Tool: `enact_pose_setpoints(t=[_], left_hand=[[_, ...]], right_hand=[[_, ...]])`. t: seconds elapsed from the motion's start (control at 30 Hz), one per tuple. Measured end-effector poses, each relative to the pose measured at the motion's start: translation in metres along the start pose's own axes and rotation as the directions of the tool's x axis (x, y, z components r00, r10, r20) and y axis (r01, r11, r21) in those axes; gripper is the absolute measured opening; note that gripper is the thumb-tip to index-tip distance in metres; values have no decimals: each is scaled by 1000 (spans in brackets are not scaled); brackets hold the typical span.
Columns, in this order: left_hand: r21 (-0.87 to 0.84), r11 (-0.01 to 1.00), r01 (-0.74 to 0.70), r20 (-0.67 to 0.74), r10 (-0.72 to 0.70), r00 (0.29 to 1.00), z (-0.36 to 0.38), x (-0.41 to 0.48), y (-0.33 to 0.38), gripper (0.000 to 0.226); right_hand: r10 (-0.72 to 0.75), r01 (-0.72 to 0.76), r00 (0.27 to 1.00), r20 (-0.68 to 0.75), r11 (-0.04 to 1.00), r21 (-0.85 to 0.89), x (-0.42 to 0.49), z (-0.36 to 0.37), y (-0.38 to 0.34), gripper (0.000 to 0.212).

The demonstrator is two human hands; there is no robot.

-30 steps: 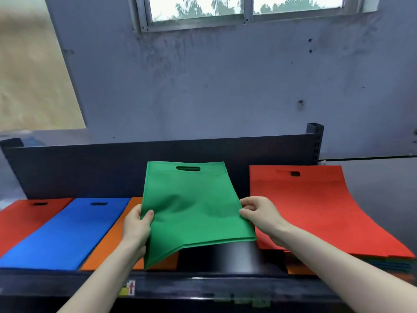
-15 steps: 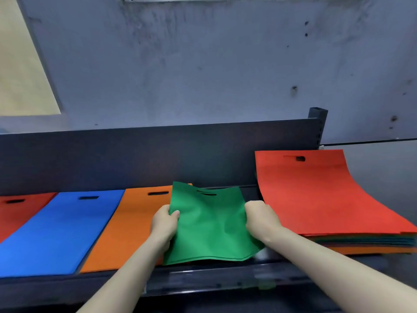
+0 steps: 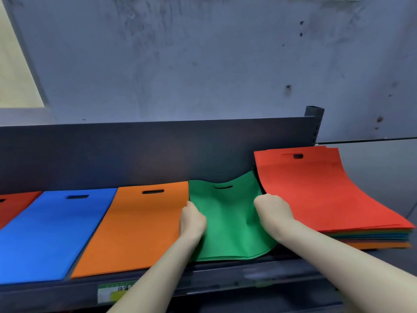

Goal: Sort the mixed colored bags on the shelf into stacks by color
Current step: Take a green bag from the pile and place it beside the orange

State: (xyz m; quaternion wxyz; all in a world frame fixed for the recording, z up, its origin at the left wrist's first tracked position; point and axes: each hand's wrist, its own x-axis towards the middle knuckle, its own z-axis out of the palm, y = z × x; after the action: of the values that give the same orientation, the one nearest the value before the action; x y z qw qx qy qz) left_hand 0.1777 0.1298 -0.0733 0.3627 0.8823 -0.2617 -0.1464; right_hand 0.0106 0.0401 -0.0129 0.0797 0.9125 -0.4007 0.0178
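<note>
Gripping the green bag (image 3: 228, 220) by its side edges, my left hand (image 3: 191, 219) and right hand (image 3: 273, 211) both curl their fingers on the fabric. It lies rumpled on the shelf (image 3: 225, 274), between the orange bag (image 3: 135, 227) and the red-topped mixed stack (image 3: 316, 193); a blue bag (image 3: 52, 229) lies left of the orange

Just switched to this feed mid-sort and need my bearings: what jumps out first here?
A rumpled green bag sits mid-shelf, held at its side edges by the left grip and the right grip. To its right, a bright red bag tops a thick mixed-colour stack, its far end curving upward. To its left lie a flat orange bag, then a blue bag.
</note>
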Motion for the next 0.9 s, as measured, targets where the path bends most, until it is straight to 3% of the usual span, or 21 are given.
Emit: enact_pose_setpoints(t=[0.13,0.27,0.33,0.43,0.5,0.67,0.77,0.9], left_hand=[[80,995,-59,-26,61,998,3,-4,3,57],[135,962,-235,-81,248,965,5,-8,3,68],[213,911,-353,15,358,933,9,-9,5,57],[340,823,-456,269,379,885,18,-15,10,49],[426,761,-490,399,328,856,27,-19,9,62],[486,697,-527,444,322,836,37,-17,2,72],[469,709,-527,455,318,832,35,-17,2,72],[334,812,-479,352,364,862,31,-20,22,65]], right_hand=[[18,-18,999,38,1000,-20,5,4,3,35],[75,-74,994,79,997,-16,4,8,6,34],[78,-73,992,100,996,-51,3,11,5,19],[65,-54,991,115,994,-96,2,22,1,37],[59,-46,983,172,996,-77,-1,30,-3,40],[73,-84,963,260,996,31,-9,47,-2,37],[61,-83,971,231,993,89,-10,44,2,32],[3,-9,1000,25,964,265,-7,31,6,22]])
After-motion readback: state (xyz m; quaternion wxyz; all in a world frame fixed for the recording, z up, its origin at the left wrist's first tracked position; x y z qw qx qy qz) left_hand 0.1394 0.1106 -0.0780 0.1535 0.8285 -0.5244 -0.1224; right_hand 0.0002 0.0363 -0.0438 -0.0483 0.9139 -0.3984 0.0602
